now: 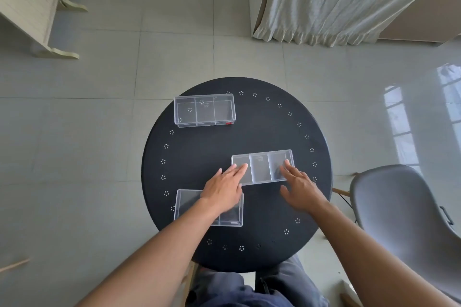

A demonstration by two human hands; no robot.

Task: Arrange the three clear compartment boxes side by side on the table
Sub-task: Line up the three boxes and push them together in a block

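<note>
A cream cabinet (30, 2) fills the upper left of the frame, standing on the pale tiled floor (99, 132). The round black table (249, 137) sits at centre and carries all three clear boxes, which lie well apart. The far box (204, 110) rests toward the table's upper left edge, its three compartments showing, with a small red mark at its lower right corner. The near box (189, 207) lies at the lower left of the table, partly hidden under the left forearm. The left hand (224, 188) reaches over it with fingers spread flat, the fingertips touching the left end of the middle box (262, 167); its grip is released. That middle box lies just right of centre, long side across the frame, divided in three. The right hand (298, 185) lies open at the box's right end, fingertips on its lower right compartment, thumb spread away; that grip is likewise released, closed on nothing. A pale curtain (349, 0) hangs at upper right, and a grey chair (399, 212) stands at lower right beside the table.
</note>
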